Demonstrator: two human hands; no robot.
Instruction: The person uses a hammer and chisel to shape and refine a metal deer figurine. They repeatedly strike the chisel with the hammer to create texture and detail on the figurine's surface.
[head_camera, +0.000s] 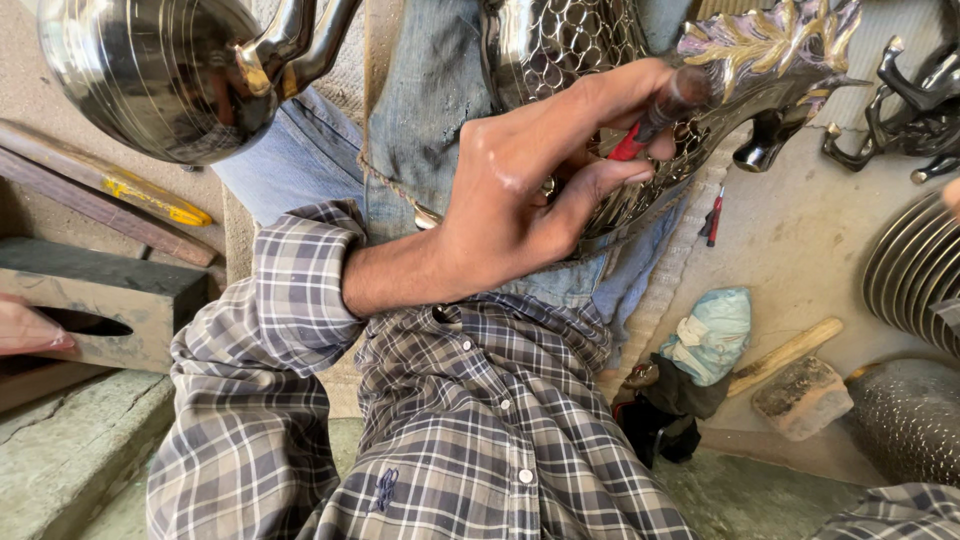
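Your lap fills the middle of the view: blue jeans (420, 110) under a checked shirt (470, 430), with the concrete floor (800, 240) running off to the right edge. Across your thighs lies an ornate metal piece (560, 50), silvery and patterned with scale-like engraving, with a leaf-shaped gilt wing (770, 45) reaching toward the top right corner. At the top left corner a rounded polished metal vessel (150, 75) with a curved spout rests near your knee.

Your left hand (520, 200) comes in from the lower left, forearm rising out of the checked sleeve (290, 290), wrist bent back so the palm faces the metal piece. Its fingers (600, 185) are curled and pressed together, pinching a slim tool (660, 110) with a red grip and dark handle. The tool's long axis runs from lower left up to upper right, and its working end lies under your fingertips, against the engraved surface, so the piece sits directly beyond and beneath the fingers. Your right hand is out of view; only the left is on the work.

On the floor at the right lie a pale cloth bundle (710, 335), a wooden stick (785, 355), a brick-like block (803, 398) and a small red pen-like tool (714, 215).
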